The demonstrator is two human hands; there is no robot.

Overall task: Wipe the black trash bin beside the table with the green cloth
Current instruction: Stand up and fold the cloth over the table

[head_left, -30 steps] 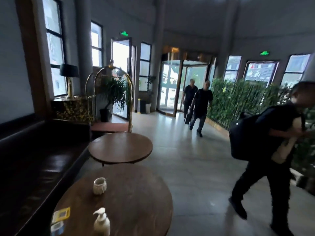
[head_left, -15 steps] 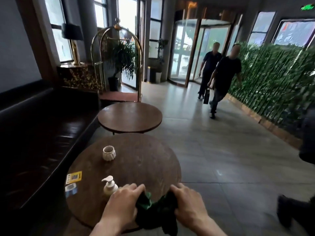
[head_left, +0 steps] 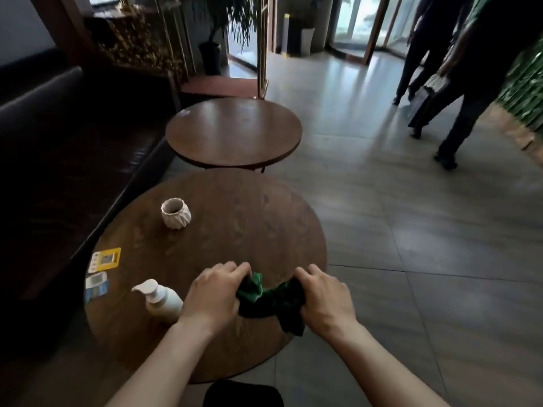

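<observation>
The green cloth point(head_left: 269, 301) is bunched up between both my hands above the near edge of the round wooden table point(head_left: 235, 218). My left hand point(head_left: 214, 295) grips its left end and my right hand point(head_left: 324, 299) grips its right end, fingers curled round the fabric. A black rounded object point(head_left: 243, 394), probably the top of the trash bin, shows at the bottom edge just below the table's near rim; most of it is out of frame.
On the table stand a white pump bottle point(head_left: 160, 298), a white ribbed cup point(head_left: 175, 213) and two small cards point(head_left: 104, 259). A second round table point(head_left: 233, 132) sits beyond. A dark sofa point(head_left: 58, 136) runs along the left. Two people point(head_left: 458, 71) walk on the tiled floor, upper right.
The view has tilted down towards the near table. Both hands came into view holding the green cloth and sit higher in frame now. The black object appeared at the bottom edge.
</observation>
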